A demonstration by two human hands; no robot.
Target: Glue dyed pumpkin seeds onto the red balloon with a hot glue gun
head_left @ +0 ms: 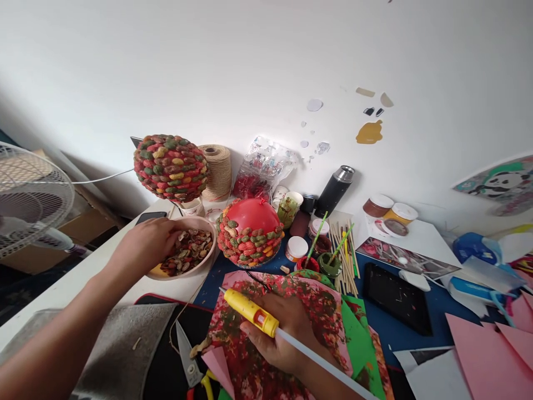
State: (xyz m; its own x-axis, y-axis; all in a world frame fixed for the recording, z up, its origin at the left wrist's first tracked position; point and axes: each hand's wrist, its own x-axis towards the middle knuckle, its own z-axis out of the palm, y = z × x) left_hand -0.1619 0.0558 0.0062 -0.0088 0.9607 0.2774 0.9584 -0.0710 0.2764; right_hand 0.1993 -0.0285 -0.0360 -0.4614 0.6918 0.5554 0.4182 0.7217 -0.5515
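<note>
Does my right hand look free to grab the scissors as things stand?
Probably not: the right hand holds the glue gun and would likely need to put it down first, though the scissors lie nearby.

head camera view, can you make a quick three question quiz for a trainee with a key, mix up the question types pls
1. What is the right hand holding?
2. True or false: the top of the red balloon is bare, while coloured shells cover its lower part.
3. Where is the left hand? (a) at the black flask (b) at the pale bowl (c) at the scissors

Key: 1. A yellow glue gun; 2. True; 3. b
</note>
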